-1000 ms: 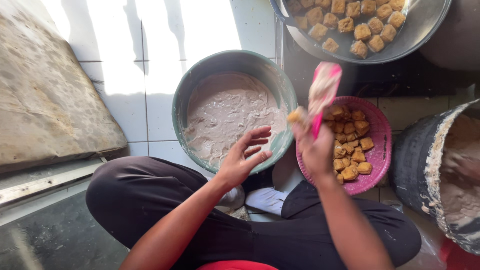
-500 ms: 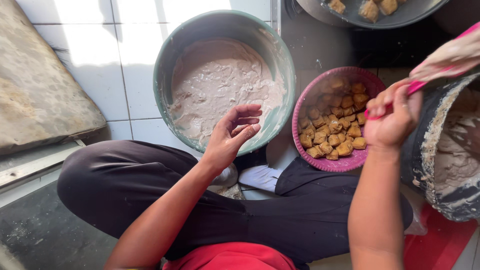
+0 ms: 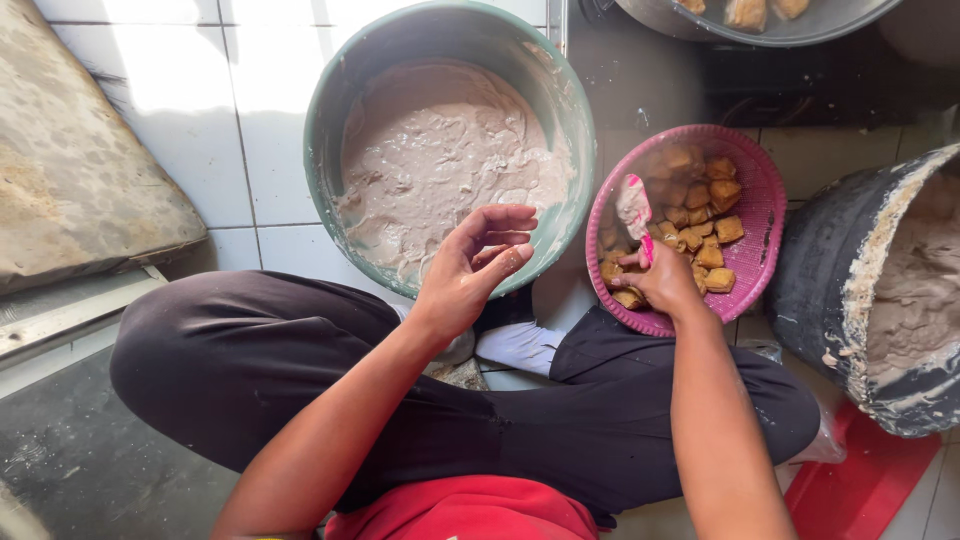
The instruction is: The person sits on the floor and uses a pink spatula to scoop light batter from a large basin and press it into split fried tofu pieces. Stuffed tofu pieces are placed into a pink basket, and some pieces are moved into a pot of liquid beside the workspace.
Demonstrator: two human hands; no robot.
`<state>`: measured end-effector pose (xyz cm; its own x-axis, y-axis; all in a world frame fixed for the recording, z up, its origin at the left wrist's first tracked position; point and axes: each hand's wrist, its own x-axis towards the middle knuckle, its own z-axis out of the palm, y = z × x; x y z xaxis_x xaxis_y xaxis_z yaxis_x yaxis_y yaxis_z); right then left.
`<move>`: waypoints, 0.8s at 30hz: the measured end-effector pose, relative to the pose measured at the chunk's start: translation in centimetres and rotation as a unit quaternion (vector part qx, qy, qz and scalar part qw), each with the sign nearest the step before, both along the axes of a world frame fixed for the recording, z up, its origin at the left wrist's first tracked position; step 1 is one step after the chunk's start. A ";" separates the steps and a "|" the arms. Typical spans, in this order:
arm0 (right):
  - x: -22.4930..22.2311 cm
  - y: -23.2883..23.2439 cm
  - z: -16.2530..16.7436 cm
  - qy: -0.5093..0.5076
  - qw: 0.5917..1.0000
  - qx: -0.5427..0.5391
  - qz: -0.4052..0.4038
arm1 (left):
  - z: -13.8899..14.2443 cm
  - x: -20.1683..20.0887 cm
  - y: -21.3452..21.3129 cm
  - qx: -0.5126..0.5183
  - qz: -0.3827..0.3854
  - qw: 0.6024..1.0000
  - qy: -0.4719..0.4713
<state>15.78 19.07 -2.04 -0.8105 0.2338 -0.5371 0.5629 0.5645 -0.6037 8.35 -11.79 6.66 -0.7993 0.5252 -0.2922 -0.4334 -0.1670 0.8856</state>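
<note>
The pink spatula (image 3: 634, 210), smeared w/ pale paste, sat in the right hand (image 3: 663, 283), grip clamped on its handle, blade down among the fried tofu cubes (image 3: 700, 225) in the pink basket (image 3: 757, 190). Half a sec earlier that hand had been out over the dark bucket (image 3: 835, 270) at right, spatula raised; a sec earlier it was above the basket. So it had gone to the bucket & come back, prob. loaded w/ filling, ready for the next cube.

Left hand (image 3: 470, 275) hovered palm-up over the near rim of the green bowl (image 3: 325, 130), fingers curled, apart, holding nothing. It had hardly shifted across the frames: looked like it was waiting to take a cube.

The bowl held grey-white batter (image 3: 440, 150); the bucket was crusted w/ the same pale mix. At top, a metal pan (image 3: 800, 28) w/ more cubes. The person sat cross-legged on the tiled floor (image 3: 170, 110), black trousers, red top; a worn slab (image 3: 70, 170) lay at left, a red mat (image 3: 860, 480) under the bucket.
</note>
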 end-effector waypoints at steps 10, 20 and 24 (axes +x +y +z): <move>0.9 -1.5 0.4 0.042 0.999 0.015 0.026 | -1.3 0.5 -0.5 0.001 -0.011 1.000 -0.015; 0.8 0.2 3.0 0.202 0.927 -0.279 -0.146 | -2.9 0.7 -0.5 0.032 0.006 0.999 0.006; 1.1 -3.5 5.5 0.165 0.844 -0.498 -0.117 | -3.9 1.9 0.5 0.023 -0.077 0.997 0.012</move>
<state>16.88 15.55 3.41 -0.9483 -0.0264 -0.3163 0.2980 -0.4170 -0.8587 10.21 -11.31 2.76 -0.7140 0.6555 -0.2460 -0.4359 -0.1412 0.8889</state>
